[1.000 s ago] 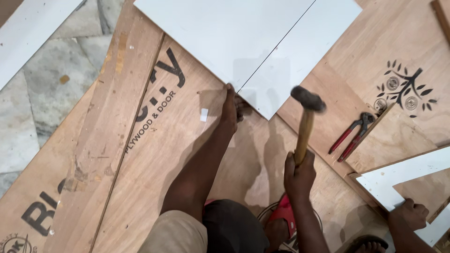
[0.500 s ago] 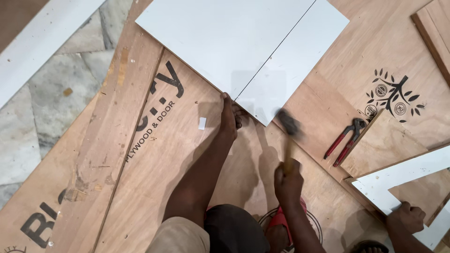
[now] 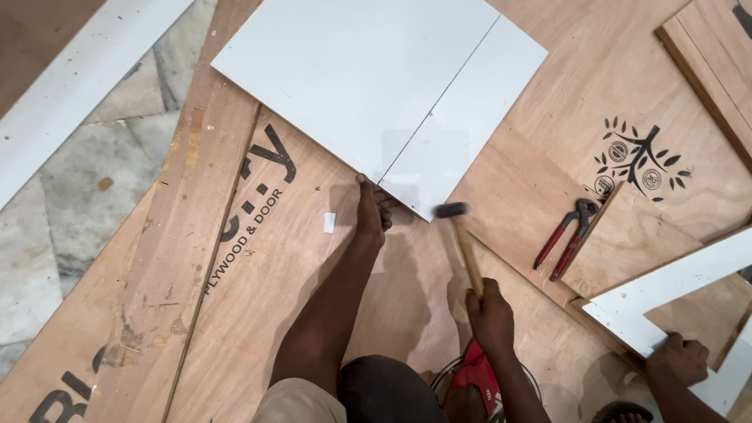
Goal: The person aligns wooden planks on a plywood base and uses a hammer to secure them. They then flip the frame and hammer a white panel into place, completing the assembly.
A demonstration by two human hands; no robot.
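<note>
Fingers of the right hand (image 3: pixel 489 309) clench a wooden-handled hammer (image 3: pixel 462 239) — its head just beside the white panel (image 3: pixel 368 86) corner, where the left hand (image 3: pixel 370 210) presses fingertips down on plywood (image 3: pixel 266 298); red-handled pincers (image 3: pixel 565 239) lie nearby.

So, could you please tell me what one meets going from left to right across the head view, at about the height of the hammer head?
Small white scrap → left hand → hammer → red-handled pliers → white board strip.
</note>
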